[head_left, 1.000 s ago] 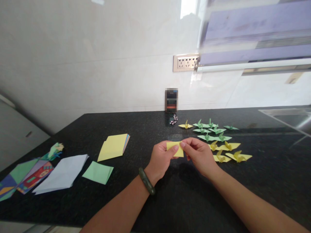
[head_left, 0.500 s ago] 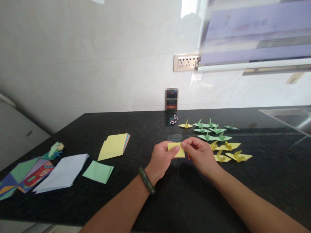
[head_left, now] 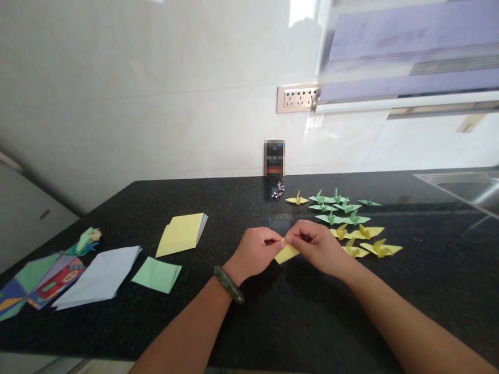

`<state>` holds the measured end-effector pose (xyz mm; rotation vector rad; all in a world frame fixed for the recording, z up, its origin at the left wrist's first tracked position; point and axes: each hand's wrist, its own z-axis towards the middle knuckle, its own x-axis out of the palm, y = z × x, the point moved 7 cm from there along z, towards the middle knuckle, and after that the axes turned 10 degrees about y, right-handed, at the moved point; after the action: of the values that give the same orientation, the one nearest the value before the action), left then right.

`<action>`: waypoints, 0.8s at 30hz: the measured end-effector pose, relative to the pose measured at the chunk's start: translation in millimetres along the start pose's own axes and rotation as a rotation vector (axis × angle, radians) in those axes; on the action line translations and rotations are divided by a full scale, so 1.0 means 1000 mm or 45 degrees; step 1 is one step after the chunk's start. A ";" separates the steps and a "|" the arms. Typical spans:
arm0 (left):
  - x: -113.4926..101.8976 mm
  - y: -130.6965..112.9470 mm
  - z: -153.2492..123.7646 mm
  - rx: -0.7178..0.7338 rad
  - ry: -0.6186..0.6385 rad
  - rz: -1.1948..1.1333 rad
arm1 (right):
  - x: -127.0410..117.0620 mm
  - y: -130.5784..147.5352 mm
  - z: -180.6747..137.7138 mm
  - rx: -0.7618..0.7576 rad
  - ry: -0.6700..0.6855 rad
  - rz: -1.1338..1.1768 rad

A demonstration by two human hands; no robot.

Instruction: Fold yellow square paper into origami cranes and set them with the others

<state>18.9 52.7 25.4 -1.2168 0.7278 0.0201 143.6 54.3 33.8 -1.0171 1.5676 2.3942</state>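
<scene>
Counter (head_left: 280, 327) looks like smooth, shiny stone w/ tiny specks. Folded yellow pc. (head_left: 287, 254) is thin matt paper; birds (head_left: 353, 219) nr the counter's back edge, matt paper too. Sink (head_left: 460, 189) by that edge, far rt., is shiny metal. Wall (head_left: 175, 104) = glossy, smooth. Bangle (head_left: 229, 284): smooth, bit shiny.

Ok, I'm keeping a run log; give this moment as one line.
left hand: pinching yellow paper | right hand: pinching same paper | nearby: green and yellow paper birds

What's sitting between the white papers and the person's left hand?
In the head view, a green paper lies on the dark countertop between the white papers and the left hand.
</scene>
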 end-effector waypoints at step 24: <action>-0.009 0.019 0.003 -0.157 -0.155 -0.816 | -0.002 0.015 -0.003 -0.279 0.057 -0.070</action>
<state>5.7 65.4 14.3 -1.5080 0.2098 -0.3923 140.3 45.3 46.3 -1.1426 1.2925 2.5648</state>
